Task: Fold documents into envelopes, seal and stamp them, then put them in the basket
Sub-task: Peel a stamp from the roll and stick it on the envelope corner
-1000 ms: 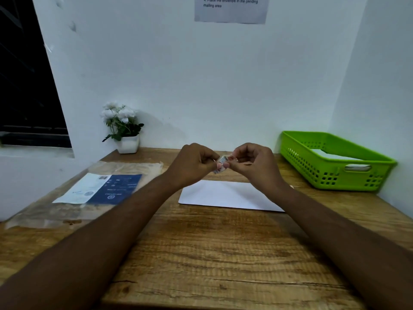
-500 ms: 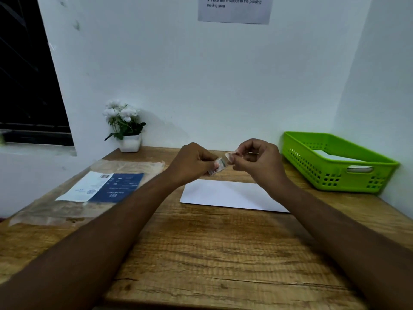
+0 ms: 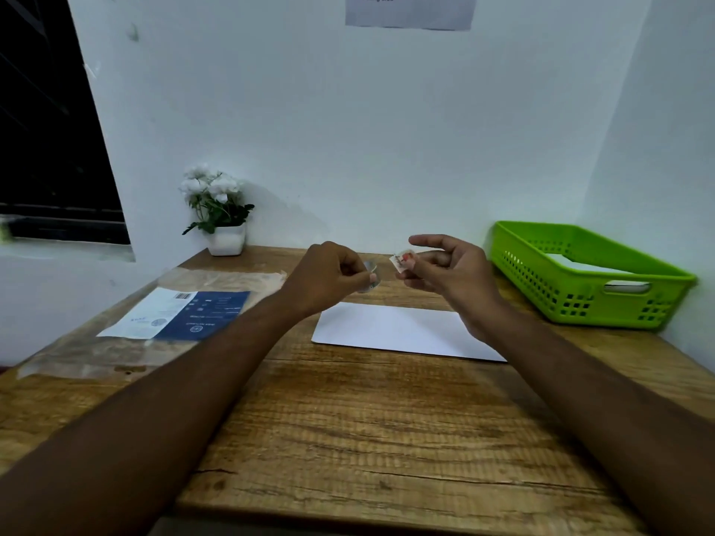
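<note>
Over the tabletop your grips just parted: right grip pinches the peeled stamp, left grip its backing; envelope awaits stamping.

Two hands: left hand, right hand. One stamp, one backing scrap, one white envelope on the table, one green basket, one potted plant, one plastic packet, one wall notice.

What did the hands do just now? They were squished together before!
The hands pulled a little apart. The right hand now pinches the little stamp, peeled free. The left hand keeps pinching the clear backing it came off. The white envelope, green basket, flower pot and plastic packet stayed put on the table.
</note>
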